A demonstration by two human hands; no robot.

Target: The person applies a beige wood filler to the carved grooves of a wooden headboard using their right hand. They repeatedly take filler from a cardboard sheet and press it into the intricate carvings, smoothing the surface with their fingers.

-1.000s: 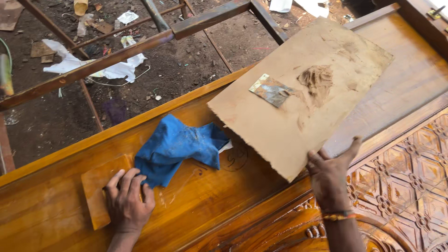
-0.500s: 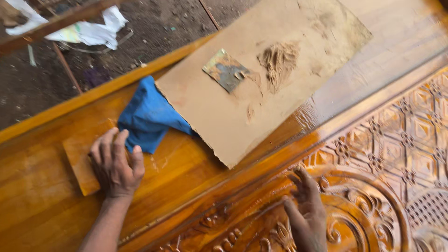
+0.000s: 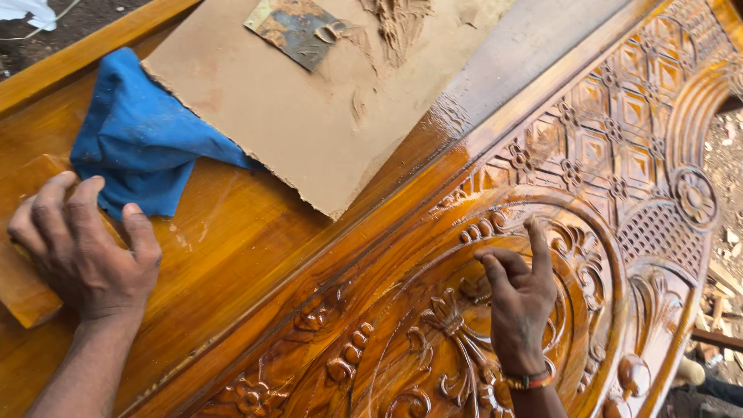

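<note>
- The carved door panel (image 3: 588, 201) lies flat and fills the view, its flat frame to the left and its relief carving to the right
- A cardboard sheet (image 3: 309, 116) lies on the frame at the top, its lower corner near the carving's edge
- A metal scraper (image 3: 298, 27) rests on the sheet near its top, just left of a smear of filler (image 3: 398, 23)
- A cloth (image 3: 143, 135) lies on the frame to the left, one corner tucked under the sheet
- A wooden block (image 3: 23, 286) sits at the far left, under the left hand (image 3: 85, 248), just below the cloth
- The right hand (image 3: 518, 298) rests on the carving, lower right, well apart from the left
</note>
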